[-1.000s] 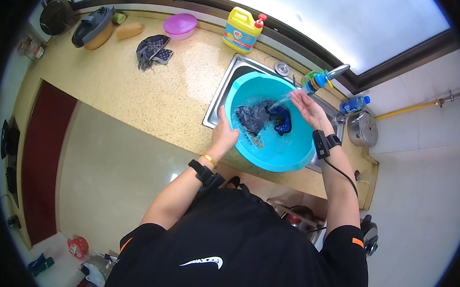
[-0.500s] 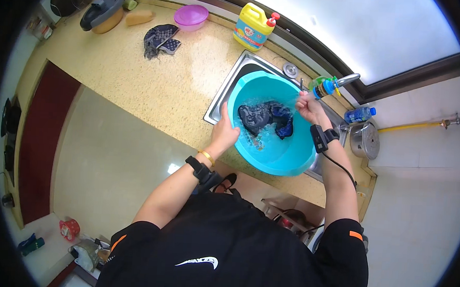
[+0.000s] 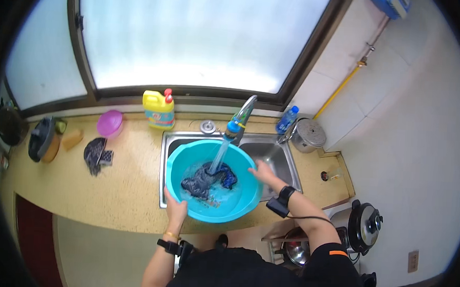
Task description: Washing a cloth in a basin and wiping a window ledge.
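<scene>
Left grip (image 3: pixel 175 209) pinching the near-left rim of a turquoise basin (image 3: pixel 245 204), the thumb lying against its outer wall; right grip (image 3: pixel 266 174) laid on the right rim with the fingertips at the edge, although whether these press together cannot be told. The basin lies between the two grips, over the left part of a steel sink (image 3: pixel 279 169), its near side reaching past the sink edge. Inside, ahead and to the right of the left grip, a grey cloth (image 3: pixel 194 186) lies in shallow water, and beside it, nearer the right grip, a dark blue cloth (image 3: pixel 229 180). Ahead and to the left of the right grip stands a faucet (image 3: pixel 249 107) with a blue nozzle (image 3: pixel 233 128), from which a stream of water (image 3: pixel 220 154) falls onto the cloths. Ahead of the left grip, beyond the basin, are a round metal strainer (image 3: pixel 208 126) and, farther left, a yellow jug (image 3: pixel 158 111) with a red pump. Well to the left of the left grip, a dark patterned cloth (image 3: pixel 94 154) lies on the desk (image 3: pixel 128 190), with a pink bowl (image 3: pixel 110 121) just beyond it. Ahead and to the right of the right grip stand a blue bottle (image 3: pixel 287 121) and a lidded metal pot (image 3: pixel 309 135), close together. A black band (image 3: pixel 170 246) encircles the wrist behind the left grip, next to a gold bracelet (image 3: pixel 171 235)
</scene>
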Demonstrator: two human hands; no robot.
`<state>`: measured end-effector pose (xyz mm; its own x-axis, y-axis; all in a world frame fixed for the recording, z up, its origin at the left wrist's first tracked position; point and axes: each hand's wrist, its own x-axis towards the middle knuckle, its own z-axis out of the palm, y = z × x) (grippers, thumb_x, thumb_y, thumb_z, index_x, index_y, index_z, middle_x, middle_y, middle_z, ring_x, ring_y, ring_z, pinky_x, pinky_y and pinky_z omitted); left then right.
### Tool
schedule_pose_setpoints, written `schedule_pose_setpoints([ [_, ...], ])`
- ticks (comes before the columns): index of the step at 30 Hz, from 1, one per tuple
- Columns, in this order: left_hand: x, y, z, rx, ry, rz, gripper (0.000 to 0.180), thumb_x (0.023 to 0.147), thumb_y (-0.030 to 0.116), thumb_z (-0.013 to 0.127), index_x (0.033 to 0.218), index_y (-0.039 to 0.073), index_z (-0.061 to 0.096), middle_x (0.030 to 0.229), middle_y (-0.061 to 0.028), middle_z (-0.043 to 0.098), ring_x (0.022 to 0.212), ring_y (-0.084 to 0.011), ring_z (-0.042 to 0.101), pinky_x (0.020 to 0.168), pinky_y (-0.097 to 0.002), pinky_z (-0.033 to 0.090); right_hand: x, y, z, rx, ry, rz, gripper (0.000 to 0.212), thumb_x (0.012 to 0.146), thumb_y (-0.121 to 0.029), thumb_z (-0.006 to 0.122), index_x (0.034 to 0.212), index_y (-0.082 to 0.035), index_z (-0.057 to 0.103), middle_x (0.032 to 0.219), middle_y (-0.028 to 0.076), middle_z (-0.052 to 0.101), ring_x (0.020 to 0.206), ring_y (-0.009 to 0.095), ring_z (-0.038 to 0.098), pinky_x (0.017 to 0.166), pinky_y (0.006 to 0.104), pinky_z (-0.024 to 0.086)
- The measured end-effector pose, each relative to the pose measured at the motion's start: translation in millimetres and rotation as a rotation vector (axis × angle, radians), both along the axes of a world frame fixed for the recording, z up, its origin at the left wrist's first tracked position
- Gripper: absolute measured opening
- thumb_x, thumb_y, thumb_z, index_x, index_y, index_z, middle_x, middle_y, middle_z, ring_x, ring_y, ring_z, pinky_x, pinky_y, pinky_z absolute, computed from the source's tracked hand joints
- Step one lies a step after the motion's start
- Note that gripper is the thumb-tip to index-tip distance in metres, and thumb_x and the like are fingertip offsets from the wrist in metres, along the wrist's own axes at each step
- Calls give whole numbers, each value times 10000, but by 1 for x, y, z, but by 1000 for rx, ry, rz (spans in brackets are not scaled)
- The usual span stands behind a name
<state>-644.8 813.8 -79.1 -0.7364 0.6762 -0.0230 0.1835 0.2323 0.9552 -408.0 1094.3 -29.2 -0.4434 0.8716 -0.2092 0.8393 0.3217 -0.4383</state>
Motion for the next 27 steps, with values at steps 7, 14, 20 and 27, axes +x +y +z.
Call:
schedule_pose_setpoints([
  [7, -9, 11, -6, -33, 73, -9, 878, 722, 33, 580, 1468, -36, 122, 1408, -310, 379, 1286, -415, 425, 1044, -407, 368, 13, -35, -32, 217, 98, -68, 687, 837, -194, 660, 1408, 20, 345, 1108, 293, 610, 1062, 439, 582, 899, 480, 472],
  [14, -9, 50, -2, 13, -37, -75, 862, 745, 8, 589, 1472, -27, 128, 1400, -289, 394, 1272, -365, 447, 1059, -371, 348, 17, -5, -24, 149, 259, -241, 494, 818, -129, 647, 1274, -1, 508, 1113, 275, 617, 1060, 421, 582, 879, 478, 475],
  [20, -32, 6, 4, 33, -9, -56, 832, 726, -21, 586, 1445, -68, 171, 1386, -262, 391, 1294, -347, 403, 1096, -365, 306, -23, -32, -31, 125, 392, -118, 421, 844, -174, 610, 1230, -28, 528, 1139, 237, 620, 1083, 392, 585, 919, 484, 455],
  [27, 8, 16, 3, -152, -49, -29, 983, 725, 98, 607, 1491, 31, -6, 919, -315, 610, 843, -444, 633, 733, -489, 494, 55, -24, -54, 74, 487, -59, 416, 855, -131, 614, 1244, 7, 559, 1223, 210, 582, 1112, 331, 572, 949, 407, 440],
])
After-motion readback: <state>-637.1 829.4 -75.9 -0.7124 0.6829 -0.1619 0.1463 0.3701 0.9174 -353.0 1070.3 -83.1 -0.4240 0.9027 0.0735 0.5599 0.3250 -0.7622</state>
